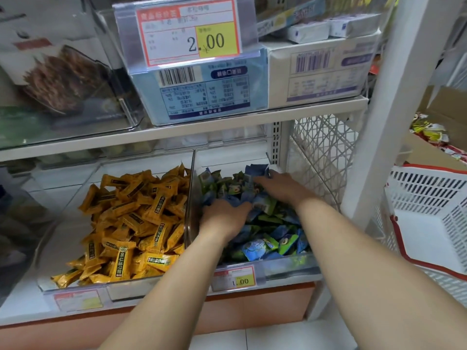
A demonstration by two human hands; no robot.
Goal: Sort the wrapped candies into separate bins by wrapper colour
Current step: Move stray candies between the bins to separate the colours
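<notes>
Down on the lower shelf, two clear bins sit side by side. The left bin (63, 223) is heaped with yellow-wrapped candies (136, 218), all one colour. The right bin (285, 264) holds a mixed pile of blue and green candies (267, 243), and both bare arms reach into it.

The left hand (222, 218) is near the divider wall, back of the hand up, its fingers curling down into the blue wrappers. The tips are buried, so I can't tell whether they've closed on anything. The right hand (280, 184) is further back in the same bin, lying across the heap with a bunch of blue wrappers just past its fingers. I can't say if it's gripping or only pressing.

A small price tag (235, 277) reading 1.00 is clipped to the front of the right bin. On the shelf above, a bigger tag (189, 34) shows 2.00, standing in front of a pale blue box (202, 94). Off to the right, a white plastic basket (429, 223) with red trim.
</notes>
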